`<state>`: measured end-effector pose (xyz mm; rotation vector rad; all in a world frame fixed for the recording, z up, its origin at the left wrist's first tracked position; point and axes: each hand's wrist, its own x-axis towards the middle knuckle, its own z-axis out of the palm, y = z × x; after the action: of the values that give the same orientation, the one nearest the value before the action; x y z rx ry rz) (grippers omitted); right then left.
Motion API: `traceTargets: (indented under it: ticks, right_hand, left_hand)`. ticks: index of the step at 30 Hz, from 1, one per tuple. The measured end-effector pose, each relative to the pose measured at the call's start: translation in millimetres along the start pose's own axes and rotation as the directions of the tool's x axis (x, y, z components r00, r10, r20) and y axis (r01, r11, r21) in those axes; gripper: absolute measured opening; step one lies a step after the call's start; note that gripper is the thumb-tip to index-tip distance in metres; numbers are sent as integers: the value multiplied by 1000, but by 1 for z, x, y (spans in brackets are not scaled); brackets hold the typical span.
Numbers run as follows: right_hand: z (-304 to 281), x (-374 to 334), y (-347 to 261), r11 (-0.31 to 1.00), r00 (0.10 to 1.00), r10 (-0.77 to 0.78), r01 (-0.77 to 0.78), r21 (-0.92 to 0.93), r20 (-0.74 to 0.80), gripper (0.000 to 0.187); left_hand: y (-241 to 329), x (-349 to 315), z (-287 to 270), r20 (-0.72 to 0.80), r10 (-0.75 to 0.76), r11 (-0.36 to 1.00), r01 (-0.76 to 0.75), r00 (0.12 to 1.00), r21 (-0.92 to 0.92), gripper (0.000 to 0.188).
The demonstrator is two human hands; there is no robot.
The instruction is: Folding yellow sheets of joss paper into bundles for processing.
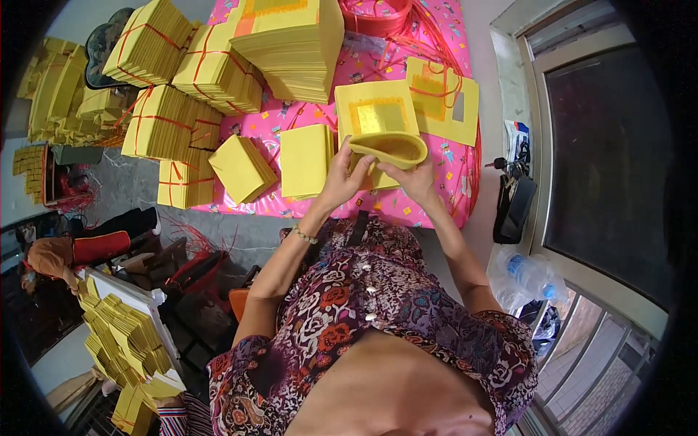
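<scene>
Both my hands hold a small wad of yellow paper sheets (392, 149), bent so that its upper edge bows open into a rounded mouth. My left hand (340, 178) grips the left end, thumb on the near face. My right hand (414, 182) pinches the right side in the same way. Just beyond lies a pile of yellow paper with a gold foil square (380, 116). To the left sits a squared stack of plain yellow paper (304, 161), and farther left a slightly fanned stack (242, 169).
Red-tied yellow paper bundles (163, 123) and a tall paper stack (302, 69) fill the pink table's (273, 120) left and back. Loose red strips (436, 36) lie at the back right. Keys (500, 164) hang beside the door. Two other people work at left, one in a striped sleeve (196, 414).
</scene>
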<state>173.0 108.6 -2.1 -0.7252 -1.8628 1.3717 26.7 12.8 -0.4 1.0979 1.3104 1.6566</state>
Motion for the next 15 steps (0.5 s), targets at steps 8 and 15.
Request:
traceTargets:
  ticks: [8,15]
  right_hand:
    - [-5,3,-9,998,999,30,-31,52,26,50]
    - [-5,27,-36,959,977,211,-207,196,0,43]
  left_hand:
    - [1,3,2,20,68,990,-70,997,121,26]
    - [37,30,-6,72,-162,962,174,984,-208,56]
